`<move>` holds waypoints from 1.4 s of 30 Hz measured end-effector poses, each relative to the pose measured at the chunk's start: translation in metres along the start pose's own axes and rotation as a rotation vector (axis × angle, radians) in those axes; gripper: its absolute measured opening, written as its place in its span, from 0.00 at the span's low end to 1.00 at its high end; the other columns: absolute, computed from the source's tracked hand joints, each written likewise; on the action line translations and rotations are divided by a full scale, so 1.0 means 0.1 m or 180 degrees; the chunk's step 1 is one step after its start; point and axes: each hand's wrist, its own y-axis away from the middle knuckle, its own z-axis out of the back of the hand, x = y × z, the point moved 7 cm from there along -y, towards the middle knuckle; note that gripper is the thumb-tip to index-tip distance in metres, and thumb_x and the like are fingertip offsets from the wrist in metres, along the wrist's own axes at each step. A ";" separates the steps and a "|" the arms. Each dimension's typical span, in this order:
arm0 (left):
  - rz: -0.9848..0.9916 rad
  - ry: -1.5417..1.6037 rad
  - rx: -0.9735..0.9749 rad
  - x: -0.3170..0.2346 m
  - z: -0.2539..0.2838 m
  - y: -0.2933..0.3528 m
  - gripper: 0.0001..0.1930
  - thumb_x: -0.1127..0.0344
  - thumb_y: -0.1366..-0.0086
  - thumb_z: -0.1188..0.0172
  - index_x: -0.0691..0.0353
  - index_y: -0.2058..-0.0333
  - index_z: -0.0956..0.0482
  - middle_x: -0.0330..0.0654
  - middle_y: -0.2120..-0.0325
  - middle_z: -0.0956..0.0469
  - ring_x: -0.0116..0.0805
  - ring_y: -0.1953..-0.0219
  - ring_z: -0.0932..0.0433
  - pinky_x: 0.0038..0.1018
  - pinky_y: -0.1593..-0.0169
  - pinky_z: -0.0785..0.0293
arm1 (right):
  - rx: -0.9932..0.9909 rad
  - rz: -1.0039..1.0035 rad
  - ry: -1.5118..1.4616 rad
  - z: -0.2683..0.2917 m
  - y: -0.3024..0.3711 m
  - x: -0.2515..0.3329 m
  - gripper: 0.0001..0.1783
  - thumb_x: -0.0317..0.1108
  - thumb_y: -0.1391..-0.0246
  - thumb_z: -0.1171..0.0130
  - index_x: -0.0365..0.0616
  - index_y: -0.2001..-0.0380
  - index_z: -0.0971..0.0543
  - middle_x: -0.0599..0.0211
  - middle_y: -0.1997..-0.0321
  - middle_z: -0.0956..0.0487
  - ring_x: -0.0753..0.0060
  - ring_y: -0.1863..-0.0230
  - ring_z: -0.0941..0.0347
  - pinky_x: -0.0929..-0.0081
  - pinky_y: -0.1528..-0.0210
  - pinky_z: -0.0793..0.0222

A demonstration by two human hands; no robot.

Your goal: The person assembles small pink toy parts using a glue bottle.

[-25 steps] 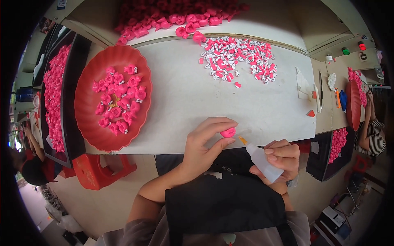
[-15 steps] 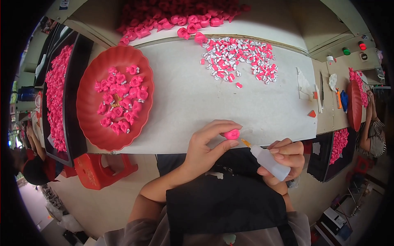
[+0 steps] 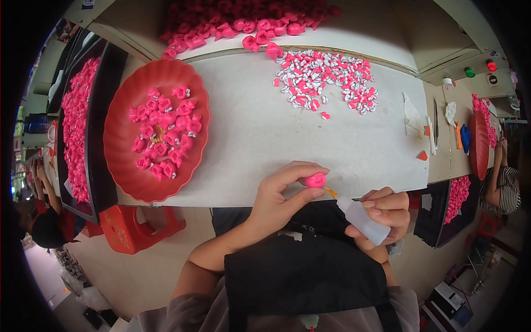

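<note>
Between the thumb and fingers of my left hand [image 3: 283, 193] is a small round pink plastic piece [image 3: 316, 180], held over the table's near edge. My right hand [image 3: 384, 213] grips a white squeeze bottle [image 3: 362, 220], its orange nozzle tip tilted up toward the pink piece and close beside it. Whether the tip touches the piece I cannot tell. To the left, a red scalloped tray [image 3: 123, 160] holds several pink pieces [image 3: 166, 119], some with small white-and-pink parts on them. A spread of tiny white-and-pink parts [image 3: 326, 77] lies at the table's far side.
Many pink pieces [image 3: 243, 25] are heaped on the shelf behind the table [image 3: 249, 127]. A black bin of pink pieces [image 3: 77, 127] flanks the tray. Paper scraps [image 3: 412, 116] and tweezers [image 3: 436, 124] lie at the right. A red stool [image 3: 124, 229] stands below; other people work at both sides.
Almost nothing differs: the pink piece in my left hand has turned slightly, and the view has shifted a little. Both hands keep their grips.
</note>
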 end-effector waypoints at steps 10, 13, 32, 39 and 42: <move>-0.0182 -0.0377 -0.0058 -0.04 0.00 0.00 0.14 0.76 0.49 0.42 0.64 0.61 0.26 0.43 0.63 0.27 0.30 0.62 0.28 0.22 0.57 0.33 | 0.0101 -0.0030 -0.0051 -0.03 -0.01 -0.01 0.23 0.34 0.69 0.29 0.44 0.70 0.32 0.67 0.70 0.34 0.78 0.76 0.36 0.84 0.74 0.34; -0.0304 -0.0606 -0.0078 -0.09 0.00 0.00 0.14 0.76 0.49 0.41 0.64 0.61 0.26 0.44 0.63 0.27 0.31 0.61 0.27 0.23 0.58 0.33 | 0.0065 -0.0050 -0.0060 -0.01 -0.02 -0.02 0.23 0.33 0.69 0.29 0.44 0.70 0.31 0.67 0.71 0.34 0.78 0.76 0.36 0.84 0.74 0.34; -0.0369 -0.0797 -0.0416 -0.10 0.15 -0.01 0.13 0.76 0.50 0.41 0.65 0.63 0.25 0.44 0.64 0.26 0.31 0.61 0.28 0.22 0.57 0.34 | -0.0501 -0.0308 -0.0640 0.29 -0.04 -0.20 0.23 0.27 0.70 0.30 0.42 0.69 0.31 0.61 0.68 0.32 0.73 0.73 0.32 0.78 0.71 0.34; -0.0200 -0.0395 -0.0713 -0.05 0.44 -0.01 0.13 0.78 0.50 0.42 0.70 0.63 0.26 0.44 0.63 0.27 0.29 0.61 0.29 0.22 0.56 0.35 | 0.0094 -0.1667 -0.0351 0.31 -0.35 -0.89 0.13 0.21 0.61 0.42 0.39 0.71 0.34 0.62 0.64 0.33 0.69 0.68 0.30 0.78 0.69 0.32; -0.0180 -0.0396 -0.0650 -0.10 0.42 0.04 0.12 0.78 0.50 0.42 0.69 0.63 0.26 0.44 0.63 0.27 0.29 0.61 0.29 0.22 0.56 0.34 | 0.0519 -0.1728 -0.0265 0.06 -0.50 -1.13 0.11 0.21 0.59 0.45 0.39 0.69 0.33 0.64 0.67 0.31 0.70 0.68 0.29 0.80 0.72 0.32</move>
